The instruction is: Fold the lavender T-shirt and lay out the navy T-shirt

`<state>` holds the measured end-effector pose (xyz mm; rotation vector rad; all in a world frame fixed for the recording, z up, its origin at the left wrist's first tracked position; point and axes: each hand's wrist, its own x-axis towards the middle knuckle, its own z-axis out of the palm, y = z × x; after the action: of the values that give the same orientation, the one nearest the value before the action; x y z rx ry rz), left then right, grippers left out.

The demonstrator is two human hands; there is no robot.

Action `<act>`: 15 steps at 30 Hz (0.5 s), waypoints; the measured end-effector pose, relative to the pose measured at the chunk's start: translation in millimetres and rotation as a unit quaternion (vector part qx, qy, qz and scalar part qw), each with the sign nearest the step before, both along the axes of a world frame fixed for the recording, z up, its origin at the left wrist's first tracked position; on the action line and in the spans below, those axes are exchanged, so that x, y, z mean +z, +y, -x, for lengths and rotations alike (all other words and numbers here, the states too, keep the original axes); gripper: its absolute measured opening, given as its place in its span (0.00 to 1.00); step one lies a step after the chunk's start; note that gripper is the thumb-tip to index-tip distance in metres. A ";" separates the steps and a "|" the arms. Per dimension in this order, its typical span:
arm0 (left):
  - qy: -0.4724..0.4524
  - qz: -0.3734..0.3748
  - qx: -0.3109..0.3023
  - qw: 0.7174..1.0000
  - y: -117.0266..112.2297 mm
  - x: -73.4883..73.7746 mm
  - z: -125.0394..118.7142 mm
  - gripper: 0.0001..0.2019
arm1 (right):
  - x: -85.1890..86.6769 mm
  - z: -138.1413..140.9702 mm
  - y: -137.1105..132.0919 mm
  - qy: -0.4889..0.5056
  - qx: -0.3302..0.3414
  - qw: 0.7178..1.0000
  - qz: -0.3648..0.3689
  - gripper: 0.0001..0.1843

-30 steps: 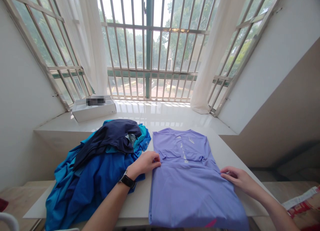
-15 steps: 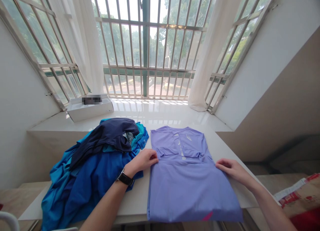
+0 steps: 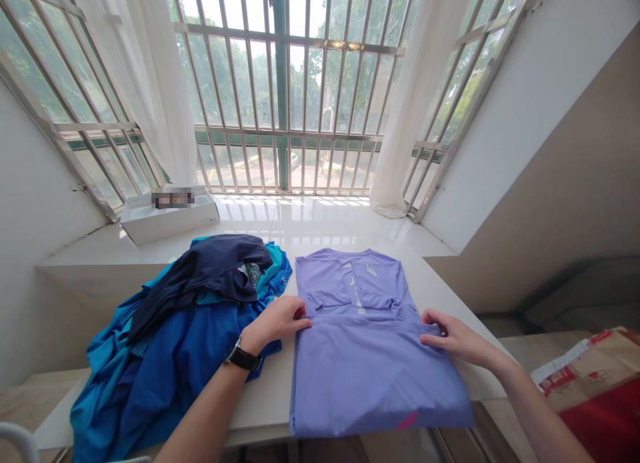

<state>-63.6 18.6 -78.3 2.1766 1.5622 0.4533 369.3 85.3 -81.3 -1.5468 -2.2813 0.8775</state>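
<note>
Grip of left hand (image 3: 280, 318) and right hand (image 3: 457, 338) pinching lavender shirt (image 3: 370, 366), white box (image 3: 173, 227) on sill (image 3: 320, 217), blurred contents (image 3: 173, 197) inside

Left hand (image 3: 281, 321) and right hand (image 3: 454, 337) both pinch a lavender shirt (image 3: 370, 369).

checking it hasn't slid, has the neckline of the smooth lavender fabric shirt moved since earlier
No, no visible shift: the neckline keeps its place against the glossy white windowsill.
</note>
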 end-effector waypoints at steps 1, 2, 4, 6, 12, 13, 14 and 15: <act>-0.002 -0.001 -0.003 1.000 -0.1 0.2 0.1 0.12 | 1.7 1.1 -0.7 0.000 0.003 1.000 0.008 0.17; -0.004 -0.002 -0.005 1.000 -0.2 0.2 0.2 0.12 | 3.1 2.2 -1.1 -0.001 0.007 1.000 0.015 0.19; -0.008 -0.004 -0.008 1.000 -0.2 0.1 0.4 0.12 | 5.4 4.5 -1.2 -0.005 0.023 0.999 0.027 0.21; -0.009 -0.003 -0.009 1.000 -0.1 0.1 0.6 0.12 | 7.5 6.6 -0.9 -0.006 0.042 0.999 0.029 0.21; -0.007 -0.001 -0.014 1.000 -0.3 0.8 0.3 0.12 | 11.6 8.9 -0.1 0.000 0.052 0.998 0.018 0.20; -0.010 -0.002 -0.015 1.000 -0.4 0.9 0.4 0.12 | 11.1 8.8 0.2 -0.001 0.055 0.998 0.020 0.21; -0.014 -0.002 -0.016 1.000 -0.4 0.9 0.5 0.12 | 10.1 8.7 0.6 -0.004 0.059 0.998 0.024 0.21; -0.020 -0.001 -0.017 1.000 -0.4 1.0 0.7 0.11 | 8.8 8.7 1.1 -0.006 0.062 0.998 0.029 0.22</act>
<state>-64.3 18.2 -77.3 2.1781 1.5025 0.4837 360.5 86.4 -72.4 -1.4509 -2.4023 0.9749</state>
